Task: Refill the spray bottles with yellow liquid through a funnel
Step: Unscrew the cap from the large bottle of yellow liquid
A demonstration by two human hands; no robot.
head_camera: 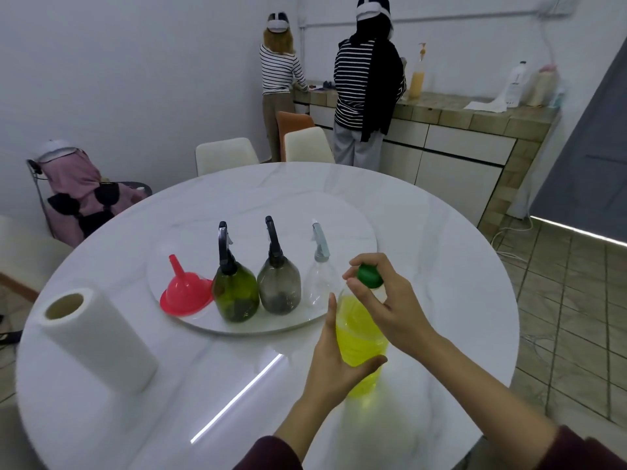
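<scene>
A clear bottle of yellow liquid (359,337) stands on the white round table (237,385). My left hand (334,361) grips its body from the left. My right hand (390,307) pinches its green cap (369,275) at the top. On the raised turntable (339,225) stand three spray bottles in a row: a green one (235,296), a smoky grey one (279,288) and a clear one (320,281), each with its sprayer head on. A red funnel (185,293) lies mouth down at the left of them.
A roll of paper towel (95,337) stands at the table's left. White chairs (225,154) sit at the far side. Two persons stand at a tiled counter (475,113) in the back; a third person sits at the far left.
</scene>
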